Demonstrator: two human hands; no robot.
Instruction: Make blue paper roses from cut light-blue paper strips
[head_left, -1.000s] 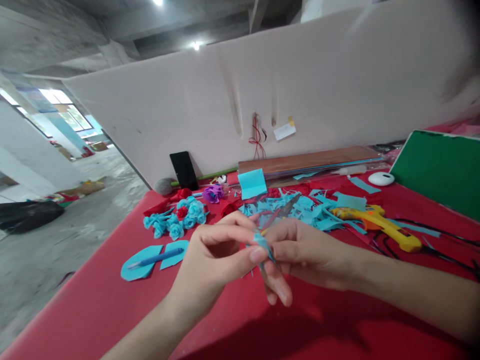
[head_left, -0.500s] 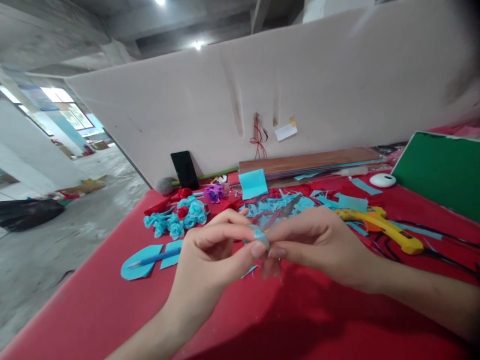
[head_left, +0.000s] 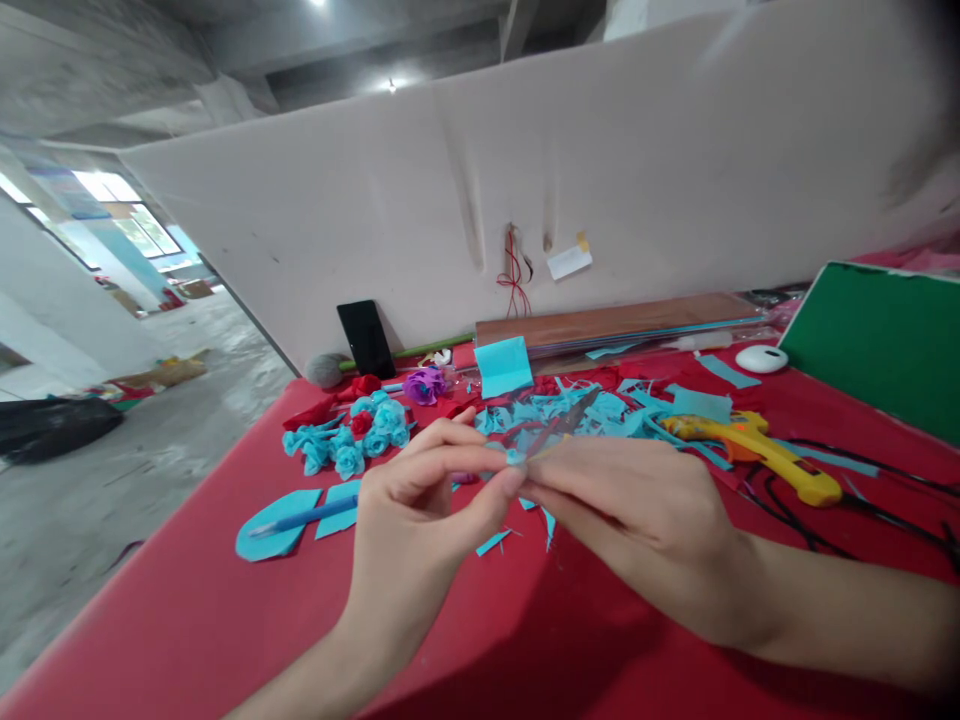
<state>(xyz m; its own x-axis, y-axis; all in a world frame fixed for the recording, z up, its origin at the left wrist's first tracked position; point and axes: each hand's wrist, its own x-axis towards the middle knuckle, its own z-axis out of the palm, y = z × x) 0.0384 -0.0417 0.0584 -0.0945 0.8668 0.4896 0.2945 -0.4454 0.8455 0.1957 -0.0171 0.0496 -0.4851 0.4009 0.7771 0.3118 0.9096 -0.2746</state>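
Between the fingertips of both hands is a small piece of blue crepe paper (head_left: 514,457), mostly covered by the fingers. My left hand (head_left: 427,510) pinches it between thumb and forefinger. From the other side my right hand (head_left: 652,510) presses its thumb and fingers together at the piece's edge. Behind the hands a pair of scissors (head_left: 576,415) lies among blue paper scraps (head_left: 622,420). Several finished blue paper roses (head_left: 349,458) sit left of my left hand, with a red one among them. A blue pen (head_left: 304,517) rests across cut blue paper shapes (head_left: 262,545).
A yellow glue gun (head_left: 765,455) with black cables lies on the red table (head_left: 480,640) at right. Behind it are a white computer mouse (head_left: 761,359) and a green board (head_left: 885,350). A black phone (head_left: 365,338) leans on the pale partition (head_left: 360,220); a purple paper flower (head_left: 425,385) lies nearby.
My right hand has turned over, its back now facing up and its fingers pointing in at the blue piece. Less of the piece shows. My left hand keeps its pinch.
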